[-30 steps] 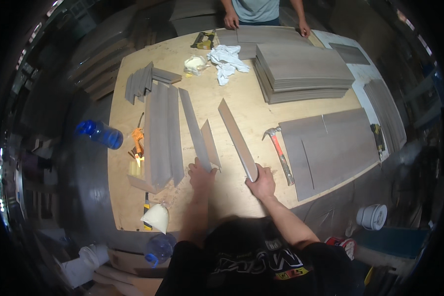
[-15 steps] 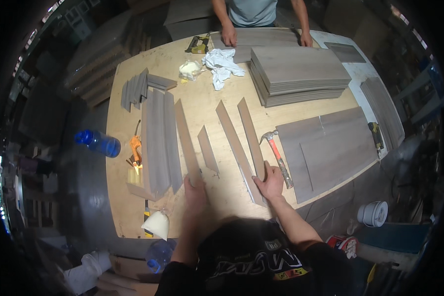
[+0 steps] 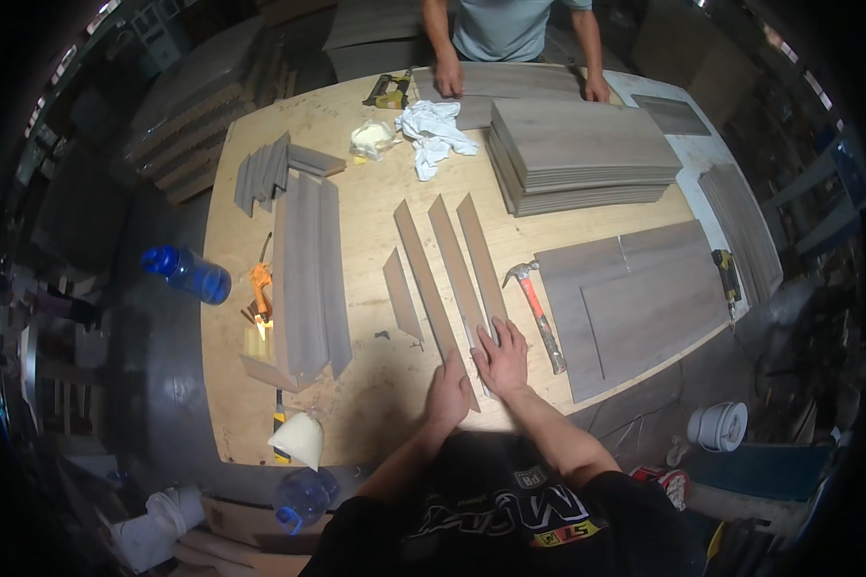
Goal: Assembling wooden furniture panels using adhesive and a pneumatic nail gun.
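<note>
My left hand is closed on the near end of a long brown wooden strip, which lies flat with a slanted far end. My right hand rests with fingers spread across the near ends of two more long pieces, a middle strip and a right strip. The three lie roughly parallel, with gaps between them. Left of them is a short strip. A claw hammer with a red and grey handle lies right of my right hand, beside a flat grey-brown panel.
Long grey boards are stacked on the left, near an orange-handled tool. A panel stack and white cloth lie farther back. Across the table, a co-worker's hands rest at a board. A blue bottle appears beyond the left edge.
My left hand has slid its long strip rightward, past the short strip, close to the other two. My right hand has shifted slightly left and now spreads over the strips.
</note>
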Motion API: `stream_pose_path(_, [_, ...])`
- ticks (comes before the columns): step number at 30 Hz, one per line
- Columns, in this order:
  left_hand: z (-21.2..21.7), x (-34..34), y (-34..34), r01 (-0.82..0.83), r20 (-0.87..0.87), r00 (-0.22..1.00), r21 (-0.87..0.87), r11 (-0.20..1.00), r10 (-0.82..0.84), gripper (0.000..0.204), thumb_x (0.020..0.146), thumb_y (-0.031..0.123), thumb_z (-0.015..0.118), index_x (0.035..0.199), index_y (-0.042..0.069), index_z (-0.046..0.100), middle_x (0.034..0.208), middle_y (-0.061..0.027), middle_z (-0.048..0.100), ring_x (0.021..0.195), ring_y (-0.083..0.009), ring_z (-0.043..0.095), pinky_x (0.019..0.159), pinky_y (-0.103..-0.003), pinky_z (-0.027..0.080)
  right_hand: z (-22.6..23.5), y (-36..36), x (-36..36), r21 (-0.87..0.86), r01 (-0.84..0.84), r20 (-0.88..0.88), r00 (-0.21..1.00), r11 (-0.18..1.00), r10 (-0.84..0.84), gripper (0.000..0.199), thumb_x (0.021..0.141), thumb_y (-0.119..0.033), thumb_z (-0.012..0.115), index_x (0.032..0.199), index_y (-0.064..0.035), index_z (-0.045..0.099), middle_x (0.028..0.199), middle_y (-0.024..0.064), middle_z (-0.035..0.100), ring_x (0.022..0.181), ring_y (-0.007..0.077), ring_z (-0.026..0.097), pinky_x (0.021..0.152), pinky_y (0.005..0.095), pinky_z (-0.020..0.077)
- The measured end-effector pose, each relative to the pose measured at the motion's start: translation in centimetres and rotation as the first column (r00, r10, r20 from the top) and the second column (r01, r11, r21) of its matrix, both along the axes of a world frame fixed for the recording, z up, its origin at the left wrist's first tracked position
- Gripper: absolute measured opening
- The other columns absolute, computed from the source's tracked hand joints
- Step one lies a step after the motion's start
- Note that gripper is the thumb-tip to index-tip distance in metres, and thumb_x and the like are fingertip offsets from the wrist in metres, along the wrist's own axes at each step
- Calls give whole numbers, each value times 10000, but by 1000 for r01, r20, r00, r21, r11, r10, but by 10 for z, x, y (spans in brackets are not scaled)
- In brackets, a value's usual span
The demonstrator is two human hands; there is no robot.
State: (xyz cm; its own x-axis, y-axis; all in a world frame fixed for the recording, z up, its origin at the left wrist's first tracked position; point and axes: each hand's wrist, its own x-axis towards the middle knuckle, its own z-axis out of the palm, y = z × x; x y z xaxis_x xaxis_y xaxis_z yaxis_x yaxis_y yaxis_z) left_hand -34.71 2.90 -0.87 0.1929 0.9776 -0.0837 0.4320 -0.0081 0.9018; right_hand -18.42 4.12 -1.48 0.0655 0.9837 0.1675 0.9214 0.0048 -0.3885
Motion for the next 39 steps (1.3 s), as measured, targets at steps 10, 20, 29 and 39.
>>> stream_pose_path(10, [3,-14,7,240,-557,829,287,927,-43,745,826,305,729,1462,14,473,1536,-326,359,1387,-440,397,1099,-576,322,-2,7,3,-61,7,6,1000,998,-7,587,929,-353,667,1473,-178,534,1534,237,413,1465,432,322,1181,622,242])
stream_pose_path(20, [6,-35,13,288,-577,812,267,920,-87,761,866,458,712,1481,64,498,1566,-298,351,1442,-430,339,1132,-602,280,-8,21,-12,-18,136,-66,988,991,-137,473,945,-281,633,1401,-157,610,1430,180,468,1400,348,386,1186,634,191])
stream_pose_path(29, [12,-33,12,295,-622,777,223,929,-97,698,873,482,705,1494,223,520,1591,-242,350,1460,-411,321,1163,-615,242,-7,24,1,6,43,-91,995,999,-42,409,934,-246,647,1331,-152,673,1391,183,509,1370,352,403,1150,566,253])
stream_pose_path(39, [-20,-138,68,-181,-577,702,423,888,417,608,885,243,714,1437,76,519,1489,-221,442,1337,-400,438,1073,-562,383,-10,18,4,0,75,-64,995,997,-75,517,917,-293,662,1410,-153,594,1454,177,476,1394,355,399,1174,586,229])
